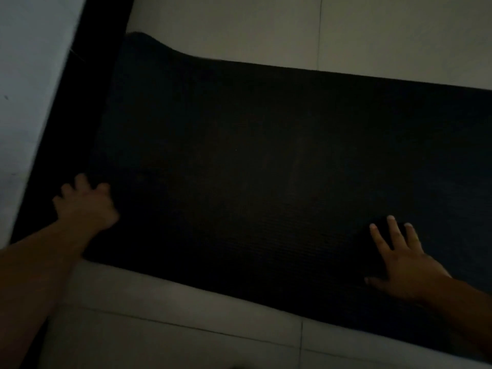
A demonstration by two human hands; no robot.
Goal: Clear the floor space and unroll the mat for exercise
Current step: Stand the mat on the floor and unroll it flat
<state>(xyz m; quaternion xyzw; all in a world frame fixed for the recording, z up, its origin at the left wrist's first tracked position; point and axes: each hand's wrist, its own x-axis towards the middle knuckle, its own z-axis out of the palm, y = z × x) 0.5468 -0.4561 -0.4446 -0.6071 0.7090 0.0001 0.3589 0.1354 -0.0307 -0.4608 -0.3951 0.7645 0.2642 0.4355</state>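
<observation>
Dim light. Black mat [266,161] lies unrolled across pale floor tiles [186,310], its end at 9 o'clock butting a dark skirting strip [87,83] below a white wall [29,75]; far corner at 11 o'clock curls up. Left hand [85,206], fingers curled, grips the mat's end edge. Right hand [402,259] rests flat, fingers spread, at 4 o'clock.

the mat [266,155] runs off the right edge, its far end unseen. dim light swallows its left border against the dark skirting [80,102]. the left hand [85,206] is blurred, perhaps gripping the corner.
</observation>
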